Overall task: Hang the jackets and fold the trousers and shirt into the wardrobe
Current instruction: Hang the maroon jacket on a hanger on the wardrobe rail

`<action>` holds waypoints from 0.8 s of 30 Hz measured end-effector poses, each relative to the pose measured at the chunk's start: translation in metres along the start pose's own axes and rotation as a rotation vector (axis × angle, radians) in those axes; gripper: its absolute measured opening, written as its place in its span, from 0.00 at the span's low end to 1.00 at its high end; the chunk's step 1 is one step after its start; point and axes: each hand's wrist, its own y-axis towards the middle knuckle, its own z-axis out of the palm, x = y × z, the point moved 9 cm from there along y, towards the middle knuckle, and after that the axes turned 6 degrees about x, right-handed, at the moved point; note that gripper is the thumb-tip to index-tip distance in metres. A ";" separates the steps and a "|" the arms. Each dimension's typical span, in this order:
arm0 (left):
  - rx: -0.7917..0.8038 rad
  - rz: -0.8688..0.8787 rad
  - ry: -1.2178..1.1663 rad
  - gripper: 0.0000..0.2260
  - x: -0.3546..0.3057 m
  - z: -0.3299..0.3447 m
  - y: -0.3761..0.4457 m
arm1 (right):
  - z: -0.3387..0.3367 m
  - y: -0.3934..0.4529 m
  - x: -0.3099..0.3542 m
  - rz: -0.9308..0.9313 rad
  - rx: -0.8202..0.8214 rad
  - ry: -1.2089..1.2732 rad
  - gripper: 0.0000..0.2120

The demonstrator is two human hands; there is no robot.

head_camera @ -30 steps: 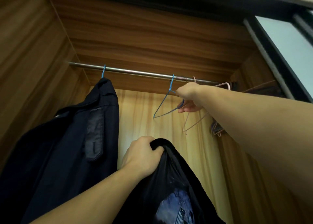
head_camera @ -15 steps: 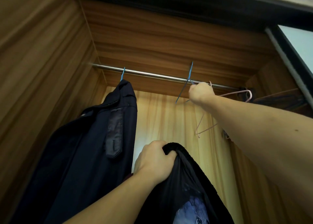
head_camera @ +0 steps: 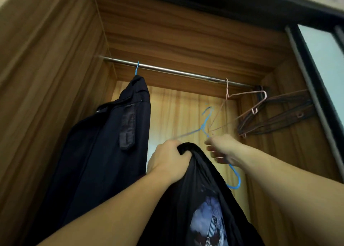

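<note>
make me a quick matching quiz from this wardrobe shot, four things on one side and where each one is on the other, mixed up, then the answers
Things:
1. dark jacket
2. blue hanger
3. black garment
4. pink hanger

Places:
A. hooked empty on the rail
B. gripped by the left hand
C. hanging at the rail's left end
D. off the rail, in the right hand

Pairs: 1-C, 2-D, 3-B, 4-A

Two jackets show: a dark one [head_camera: 104, 143] hanging, a black one [head_camera: 195, 199] held. One rail [head_camera: 176, 72]. Two blue hangers [head_camera: 204, 126] [head_camera: 137, 69], one pink hanger [head_camera: 242, 97], and a dark bunch [head_camera: 279, 115] too tangled to count.
</note>
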 end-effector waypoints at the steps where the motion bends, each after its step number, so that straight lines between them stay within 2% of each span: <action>1: 0.015 -0.010 -0.018 0.10 0.001 0.003 -0.006 | 0.018 -0.001 -0.005 0.089 0.081 0.039 0.11; 3: 0.060 -0.033 -0.031 0.09 0.002 0.011 -0.020 | 0.041 -0.003 -0.007 0.112 0.116 -0.016 0.12; 6: 0.104 -0.045 -0.017 0.09 0.003 0.014 -0.048 | 0.042 -0.026 -0.008 -0.067 -0.033 -0.146 0.10; 10: 0.179 0.005 -0.046 0.08 -0.016 0.010 -0.082 | -0.013 -0.078 -0.004 -0.223 -0.210 0.027 0.12; 13: 0.221 0.061 -0.041 0.08 -0.055 0.004 -0.108 | -0.048 -0.116 0.008 -0.161 -0.142 0.155 0.10; 16: 0.222 0.128 -0.020 0.06 -0.102 -0.005 -0.132 | -0.063 -0.163 0.004 -0.039 -0.051 0.108 0.06; 18: 0.253 0.171 -0.026 0.06 -0.130 -0.004 -0.152 | -0.083 -0.203 -0.003 -0.068 -0.095 -0.004 0.07; 20: 0.317 0.218 -0.009 0.07 -0.156 0.003 -0.174 | -0.109 -0.249 -0.011 -0.115 -0.179 -0.081 0.05; 21: 0.354 0.245 -0.008 0.07 -0.169 0.007 -0.186 | -0.124 -0.271 -0.013 -0.134 -0.223 -0.077 0.03; 24: 0.442 0.353 -0.070 0.05 -0.206 0.015 -0.218 | -0.162 -0.335 -0.014 -0.127 -0.287 -0.022 0.06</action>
